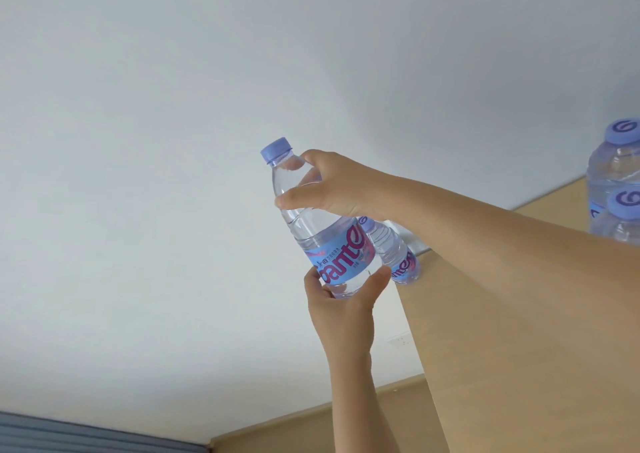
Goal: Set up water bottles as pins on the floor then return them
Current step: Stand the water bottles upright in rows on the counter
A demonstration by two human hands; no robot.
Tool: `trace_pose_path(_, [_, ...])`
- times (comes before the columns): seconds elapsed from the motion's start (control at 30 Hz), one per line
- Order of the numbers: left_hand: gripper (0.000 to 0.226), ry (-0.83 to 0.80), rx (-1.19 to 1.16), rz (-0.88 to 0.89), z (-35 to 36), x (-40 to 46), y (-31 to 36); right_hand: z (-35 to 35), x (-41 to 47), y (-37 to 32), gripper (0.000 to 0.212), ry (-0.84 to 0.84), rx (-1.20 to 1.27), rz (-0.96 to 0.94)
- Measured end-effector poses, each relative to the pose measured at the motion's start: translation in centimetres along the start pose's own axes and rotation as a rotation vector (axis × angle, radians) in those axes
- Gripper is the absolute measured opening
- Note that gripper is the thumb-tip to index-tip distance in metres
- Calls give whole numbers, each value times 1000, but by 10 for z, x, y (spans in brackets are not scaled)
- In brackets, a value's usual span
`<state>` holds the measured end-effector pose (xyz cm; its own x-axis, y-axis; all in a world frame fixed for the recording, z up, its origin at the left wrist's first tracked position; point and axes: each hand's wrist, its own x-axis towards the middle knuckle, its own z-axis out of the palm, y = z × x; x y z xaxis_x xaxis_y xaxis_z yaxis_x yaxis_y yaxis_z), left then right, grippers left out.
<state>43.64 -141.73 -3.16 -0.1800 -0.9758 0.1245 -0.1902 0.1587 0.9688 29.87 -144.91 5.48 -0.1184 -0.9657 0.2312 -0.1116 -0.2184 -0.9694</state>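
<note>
A clear water bottle [311, 220] with a lilac cap and a blue label is held tilted in front of a white wall. My right hand [325, 184] grips its shoulder just under the cap. My left hand [343, 297] holds its base from below, thumb and fingers curled round it. A second bottle [394, 248] of the same kind stands on the tan surface [485, 314] just behind the held one. Two more bottles, an upper bottle [614, 155] and a lower bottle [620, 217], stand at the right edge, their caps facing the camera.
The tan surface runs from the right side down to the bottom middle, with its edge against the white wall [173, 141]. A blue-grey strip [69, 435] shows at the bottom left corner.
</note>
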Motion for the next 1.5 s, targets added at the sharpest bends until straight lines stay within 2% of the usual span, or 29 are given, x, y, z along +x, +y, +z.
trace_pose_path(0.13, [62, -80, -49, -34, 2, -2, -8, -5, -4, 6, 69, 27, -69, 36])
trace_pose_path(0.23, [67, -180, -78, -38, 0, -5, -12, -10, -5, 8, 67, -5, -28, 71])
trace_pose_path(0.33, [62, -344, -119, -41, 1, -3, -18, -12, -5, 14, 58, -54, 46, 97])
trace_pose_path(0.43, [60, -423, -129, -94, 7, 2, -36, -13, -7, 22, 47, -97, -59, 86])
trace_pose_path(0.57, [67, -382, -76, -181, 17, 15, -74, -10, -14, 51, 27, -171, -261, 102])
trace_pose_path(0.93, [53, -260, 207, -369, 48, 40, -169, -9, -11, 150, 32, -272, -444, 292])
trace_pose_path(1.13, [51, -210, 328, -397, 62, 48, -186, -8, -6, 175, 40, -226, -431, 247])
trace_pose_path(1.27, [55, -188, 364, -407, 66, 57, -193, -10, -5, 182, 32, -161, -406, 195])
trace_pose_path(1.4, [55, -188, 361, -422, 66, 60, -195, -10, -8, 184, 28, -129, -391, 152])
trace_pose_path(1.5, [52, -202, 335, -423, 64, 62, -198, -8, -8, 186, 35, -110, -407, 159])
